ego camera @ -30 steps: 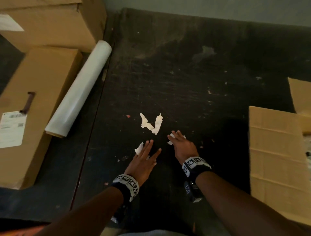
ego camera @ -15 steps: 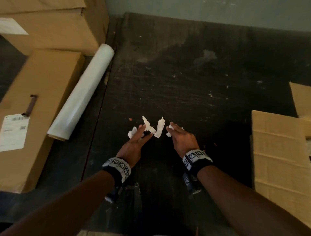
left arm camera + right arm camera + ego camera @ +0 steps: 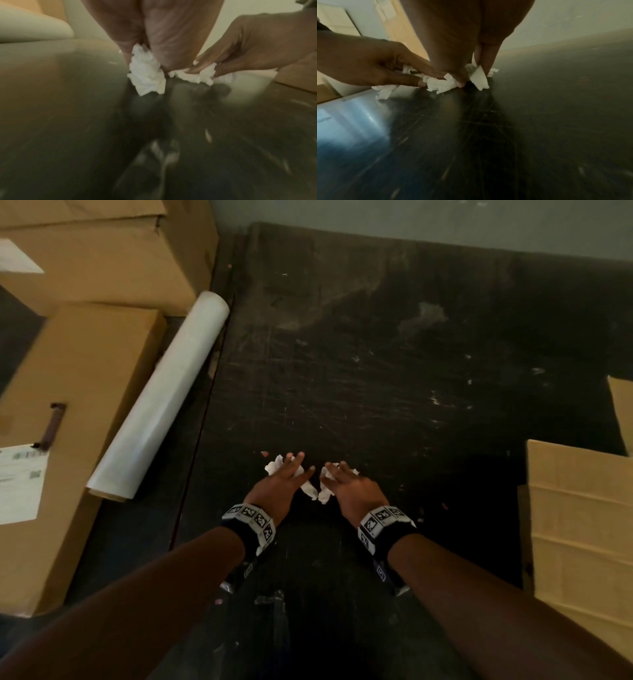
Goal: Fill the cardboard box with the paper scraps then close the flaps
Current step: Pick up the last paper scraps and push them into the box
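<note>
Both hands low on the dark counter [image 3: 376, 378]: left hand [image 3: 279, 486] and right hand [image 3: 352, 487] each pinching white paper scraps [image 3: 310, 490]. Open cardboard box [image 3: 579, 529] lies at three o'clock, nearer the right hand.

You are working in dim light: the dark table [image 3: 376, 392] swallows detail, and your arms cast a deep shadow near you. Both wrist views are smeared with motion blur low down and bent at the edges. A pale blue glare lies on the table at the right wrist view's left.
</note>
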